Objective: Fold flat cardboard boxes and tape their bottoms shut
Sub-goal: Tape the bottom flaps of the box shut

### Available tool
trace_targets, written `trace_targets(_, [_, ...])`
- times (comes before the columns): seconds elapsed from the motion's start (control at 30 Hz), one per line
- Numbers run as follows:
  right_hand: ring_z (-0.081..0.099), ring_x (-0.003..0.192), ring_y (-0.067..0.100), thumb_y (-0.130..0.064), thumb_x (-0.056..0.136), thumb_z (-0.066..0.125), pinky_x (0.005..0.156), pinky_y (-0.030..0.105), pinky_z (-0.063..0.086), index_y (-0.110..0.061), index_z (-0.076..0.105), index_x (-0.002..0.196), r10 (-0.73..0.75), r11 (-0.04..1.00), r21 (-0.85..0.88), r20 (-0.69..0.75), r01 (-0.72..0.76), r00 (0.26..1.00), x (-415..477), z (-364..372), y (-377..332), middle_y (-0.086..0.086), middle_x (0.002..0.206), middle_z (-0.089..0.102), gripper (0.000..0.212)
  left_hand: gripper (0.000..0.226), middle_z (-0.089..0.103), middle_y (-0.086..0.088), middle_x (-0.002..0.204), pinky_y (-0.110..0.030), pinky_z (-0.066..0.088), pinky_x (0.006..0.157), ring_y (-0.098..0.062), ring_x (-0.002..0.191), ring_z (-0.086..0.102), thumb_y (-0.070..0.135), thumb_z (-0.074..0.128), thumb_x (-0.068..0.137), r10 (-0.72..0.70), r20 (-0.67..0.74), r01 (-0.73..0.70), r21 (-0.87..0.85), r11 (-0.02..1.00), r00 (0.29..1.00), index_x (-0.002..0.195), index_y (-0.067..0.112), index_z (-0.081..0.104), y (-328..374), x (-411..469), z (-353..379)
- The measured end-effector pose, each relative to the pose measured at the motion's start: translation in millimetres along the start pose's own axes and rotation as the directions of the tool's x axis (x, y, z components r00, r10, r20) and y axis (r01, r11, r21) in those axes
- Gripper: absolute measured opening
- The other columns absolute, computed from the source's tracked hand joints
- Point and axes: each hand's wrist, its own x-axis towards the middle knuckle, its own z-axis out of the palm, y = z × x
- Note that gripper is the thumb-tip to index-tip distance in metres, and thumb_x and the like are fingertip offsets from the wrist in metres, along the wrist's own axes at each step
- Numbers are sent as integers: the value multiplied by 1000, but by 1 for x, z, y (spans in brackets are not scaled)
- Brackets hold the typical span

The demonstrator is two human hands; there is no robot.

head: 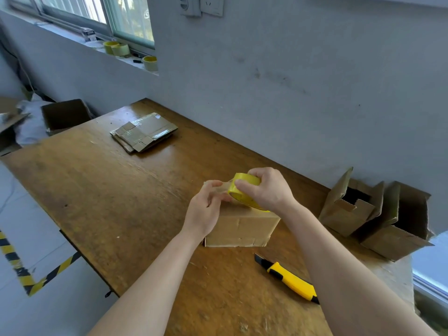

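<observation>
A folded-up cardboard box [242, 226] stands on the wooden table [109, 202], its closed side facing up. Just above its top, my right hand [269, 187] grips a yellow tape roll [242, 187]. My left hand [206, 209] pinches the clear free end of the tape, pulled a short way out to the left of the roll. A stack of flat cardboard boxes [144, 132] lies at the far side of the table.
A yellow utility knife [288, 278] lies on the table in front of the box. Two assembled boxes [378, 214] stand at the right against the wall. An open box [65, 116] sits beyond the table's far left. Spare tape rolls [120, 49] rest on the windowsill.
</observation>
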Motion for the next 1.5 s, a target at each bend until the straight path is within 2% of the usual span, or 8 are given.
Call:
trace_targets(0.1, [49,58,9,-50,82,63,49,20,30,-30,57,64,7,1000,-23,5,-6,1000,4,0,-2,-10,60,52,27,34,70,9,88,-21,46,81,-7,93,61,39,32,91,-93,27,96,-153,984,995,104,25,60,10,6,-3])
trace_targets(0.23, [53,63,10,-53,84,58,50,21,33,-26,62,75,1,994,-109,36,3,999,7,1,-5,-10,66,55,29,36,67,6,82,-26,50,74,-6,82,61,52,40,95,-87,-29,84,-83,993,996,88,23,60,13,7,2])
trace_targets(0.57, [56,71,10,-62,86,51,58,26,49,-20,65,97,-12,969,-246,87,33,996,15,7,-12,-7,82,63,46,21,60,1,80,-20,42,64,-11,78,57,33,51,97,-162,-97,149,-130,980,982,77,24,53,17,13,3])
trace_targets(0.8, [44,61,9,-52,81,68,58,27,34,-21,55,65,-69,985,172,294,18,953,6,-17,-1,-5,62,46,37,21,52,-2,76,-30,41,61,-16,71,48,17,49,98,-187,-254,190,-10,982,949,77,15,47,3,14,7])
trace_targets(0.93, [46,59,8,-57,75,71,54,27,36,-18,62,68,-101,992,99,191,84,976,9,-17,0,-7,60,50,40,24,50,-1,73,-28,39,60,-13,67,46,12,53,95,-164,-310,170,-8,985,937,72,17,46,-2,12,11])
trace_targets(1.17, [51,56,8,-74,71,62,45,23,31,-23,61,61,-69,945,-325,-83,38,994,19,-17,6,-9,54,53,51,19,55,-1,85,-27,49,66,-15,79,55,19,50,96,-192,-429,180,-68,981,883,77,22,47,-5,12,5])
trace_targets(1.4, [41,48,11,-70,75,62,48,29,32,-21,42,47,95,995,-16,-80,-96,992,25,-8,11,-9,45,38,60,16,60,-3,87,-28,52,65,-17,81,61,21,50,96,-391,-484,333,-204,920,783,80,21,51,-24,2,5])
trace_targets(1.5, [37,44,10,-67,77,63,45,26,27,-21,40,46,94,993,-63,-99,-100,991,31,0,1,-9,42,35,59,13,64,-7,87,-32,57,67,-20,80,66,19,51,95,-488,-452,368,-329,869,747,82,17,53,-26,8,1])
